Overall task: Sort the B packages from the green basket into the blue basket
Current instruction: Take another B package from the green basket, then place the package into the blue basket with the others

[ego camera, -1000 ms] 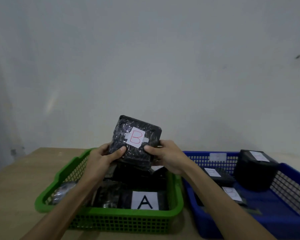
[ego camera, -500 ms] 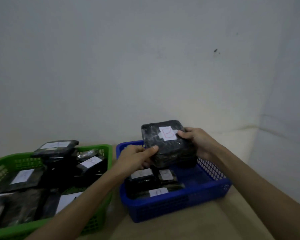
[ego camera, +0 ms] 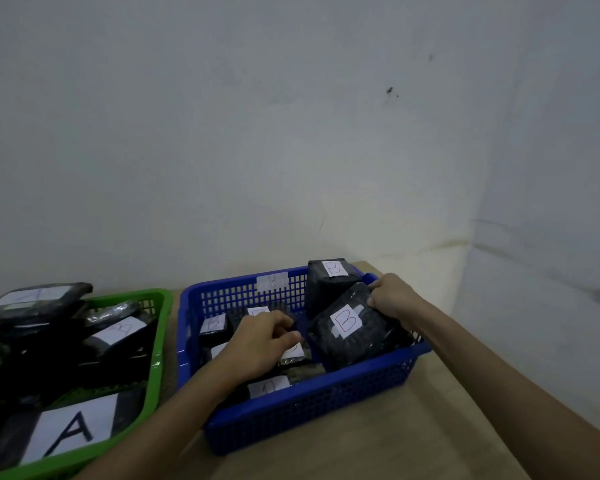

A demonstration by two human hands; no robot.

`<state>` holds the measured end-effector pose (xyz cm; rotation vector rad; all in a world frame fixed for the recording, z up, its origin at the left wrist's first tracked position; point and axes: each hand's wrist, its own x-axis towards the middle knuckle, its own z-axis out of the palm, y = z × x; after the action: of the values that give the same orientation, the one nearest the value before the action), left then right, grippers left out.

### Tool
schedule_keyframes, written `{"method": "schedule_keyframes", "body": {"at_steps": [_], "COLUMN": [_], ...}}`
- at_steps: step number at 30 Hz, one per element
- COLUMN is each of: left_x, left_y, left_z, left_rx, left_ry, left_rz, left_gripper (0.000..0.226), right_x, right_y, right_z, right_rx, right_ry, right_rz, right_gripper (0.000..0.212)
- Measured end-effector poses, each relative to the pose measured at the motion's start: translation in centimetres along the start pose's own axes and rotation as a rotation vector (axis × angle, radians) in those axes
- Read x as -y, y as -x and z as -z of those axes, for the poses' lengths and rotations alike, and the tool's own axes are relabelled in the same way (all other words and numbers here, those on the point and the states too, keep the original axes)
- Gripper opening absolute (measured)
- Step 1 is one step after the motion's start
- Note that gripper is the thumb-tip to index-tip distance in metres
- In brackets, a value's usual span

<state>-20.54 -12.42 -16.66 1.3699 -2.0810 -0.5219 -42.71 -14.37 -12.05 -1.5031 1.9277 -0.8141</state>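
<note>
The blue basket (ego camera: 312, 410) stands in the middle and the green basket (ego camera: 158, 341) at the left. A black wrapped package with a red B label (ego camera: 355, 336) lies tilted in the blue basket's right half. My right hand (ego camera: 392, 297) grips its far right corner. My left hand (ego camera: 264, 341) hovers just left of the package, its fingers loosely curled and holding nothing, over several smaller labelled packages. A taller B package (ego camera: 329, 282) leans at the basket's back. In the green basket lie another B package (ego camera: 118, 332) and an A package (ego camera: 70, 431).
The baskets sit side by side on a tan table (ego camera: 413, 441) pushed against a white wall. The table's right edge runs diagonally at the lower right. A black package with a faint label (ego camera: 35, 301) tops the pile in the green basket.
The B package went from above the green basket, across to the right and down into the blue basket. My left hand has let go of it. The view swung right.
</note>
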Motion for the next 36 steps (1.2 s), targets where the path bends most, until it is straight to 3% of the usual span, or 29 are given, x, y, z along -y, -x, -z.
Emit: {"method": "schedule_keyframes", "body": {"at_steps": [4, 8, 11, 14, 16, 17, 19, 24, 27, 34, 36], "left_x": [-0.1, -0.2, 0.0, 0.1, 0.0, -0.2, -0.5, -0.9, 1.1, 10.7, 13.0], "left_y": [0.3, 0.3, 0.2, 0.1, 0.1, 0.2, 0.4, 1.9, 3.2, 7.2, 7.9], "left_z": [-0.2, -0.2, -0.2, -0.3, -0.3, -0.3, 0.0, 2.2, 5.4, 17.4, 19.5], "left_rx": [0.030, 0.046, 0.097, 0.197, 0.241, 0.243, 0.192, -0.207, -0.297, -0.477, -0.433], "left_ry": [-0.049, -0.113, -0.167, -0.233, -0.250, -0.249, -0.240, -0.091, -0.169, -0.483, -0.614], "left_rz": [-0.044, -0.085, -0.109, -0.088, -0.076, -0.079, -0.110, -0.182, -0.177, 0.129, 0.210], "left_gripper": [0.034, 0.034, 0.028, 0.021, 0.021, 0.021, 0.020, 0.021, 0.020, 0.019, 0.020], "right_x": [-0.8, -1.6, -1.6, -1.5, -1.5, -1.6, -1.6, 0.2, 2.9, 13.3, 15.9], "right_y": [0.2, 0.1, 0.0, 0.2, 0.2, 0.2, 0.0, 1.0, 2.2, 5.5, 6.1], "right_z": [-1.6, -2.4, -2.6, -3.4, -3.7, -3.9, -3.8, -4.3, -6.7, -15.8, -19.3], "right_rx": [-0.033, -0.086, -0.076, -0.132, -0.073, -0.023, 0.027, -0.066, -0.098, 0.012, 0.073], "right_ry": [0.291, 0.341, 0.442, 0.711, 0.755, 0.746, 0.709, 0.517, 0.436, 0.248, 0.293], "right_rz": [0.019, 0.072, 0.169, 0.305, 0.379, 0.410, 0.439, 0.464, 0.580, 0.872, 0.837], "right_gripper": [0.015, 0.025, 0.026, 0.018, 0.013, 0.024, 0.034, 0.011, 0.013, 0.018, 0.036]}}
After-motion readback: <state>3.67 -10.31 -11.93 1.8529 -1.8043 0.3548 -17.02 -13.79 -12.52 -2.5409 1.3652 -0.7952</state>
